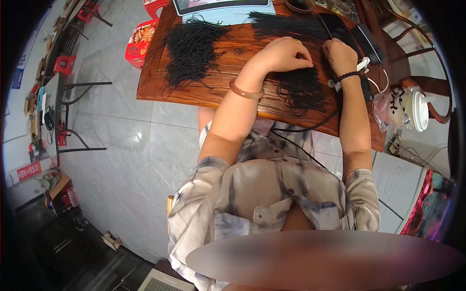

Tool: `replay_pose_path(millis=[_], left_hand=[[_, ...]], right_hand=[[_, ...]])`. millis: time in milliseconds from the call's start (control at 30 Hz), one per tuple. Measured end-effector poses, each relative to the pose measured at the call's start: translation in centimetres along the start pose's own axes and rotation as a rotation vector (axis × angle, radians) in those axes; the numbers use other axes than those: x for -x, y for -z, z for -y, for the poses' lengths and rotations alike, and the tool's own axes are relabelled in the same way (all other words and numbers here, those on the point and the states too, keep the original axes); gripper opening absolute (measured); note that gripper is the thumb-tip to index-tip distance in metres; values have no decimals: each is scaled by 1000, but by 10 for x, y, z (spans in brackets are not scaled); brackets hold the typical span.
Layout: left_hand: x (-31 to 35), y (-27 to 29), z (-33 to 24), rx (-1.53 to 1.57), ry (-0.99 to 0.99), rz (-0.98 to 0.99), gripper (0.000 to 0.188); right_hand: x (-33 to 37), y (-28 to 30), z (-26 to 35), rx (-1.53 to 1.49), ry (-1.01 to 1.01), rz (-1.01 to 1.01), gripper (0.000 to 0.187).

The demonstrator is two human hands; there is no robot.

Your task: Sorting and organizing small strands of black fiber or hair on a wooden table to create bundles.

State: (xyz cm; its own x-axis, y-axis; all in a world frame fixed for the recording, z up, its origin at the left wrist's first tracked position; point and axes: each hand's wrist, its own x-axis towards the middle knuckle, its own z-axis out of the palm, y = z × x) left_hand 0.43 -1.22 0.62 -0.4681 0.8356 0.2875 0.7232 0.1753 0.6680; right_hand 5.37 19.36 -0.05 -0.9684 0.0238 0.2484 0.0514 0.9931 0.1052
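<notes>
My left hand (287, 54) is bent over a bunch of thin black cords (302, 89) near the table's front edge. Its fingertips are drawn together at the top of that bunch, seemingly pinching a cord. Just to the right, my right hand (341, 57) is curled closed beside a dark phone (336, 26); what its fingers hold, if anything, is too small to tell. A large tangled pile of black cords (192, 53) lies on the left of the wooden table (238, 48). Another bundle of black cords (286, 25) stretches along the far side.
A tablet-like screen (223, 6) stands at the far edge, with a dark bowl (300, 5) to its right. A black device (367, 43) and white cable (383, 80) lie at the right. Beyond my right forearm is a lidded white cup (416, 111). A red box (141, 43) sits left of the table.
</notes>
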Motion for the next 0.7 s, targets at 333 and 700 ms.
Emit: replay_pose_path(millis=[333,700], left_hand=[[-7,-15,-1,69,13,-339,16],[-11,-22,-1,197,63,-499,21]], right_hand=[[0,16,8,-156,-15,-104,15],[2,23,12,-235,62,-223,13]])
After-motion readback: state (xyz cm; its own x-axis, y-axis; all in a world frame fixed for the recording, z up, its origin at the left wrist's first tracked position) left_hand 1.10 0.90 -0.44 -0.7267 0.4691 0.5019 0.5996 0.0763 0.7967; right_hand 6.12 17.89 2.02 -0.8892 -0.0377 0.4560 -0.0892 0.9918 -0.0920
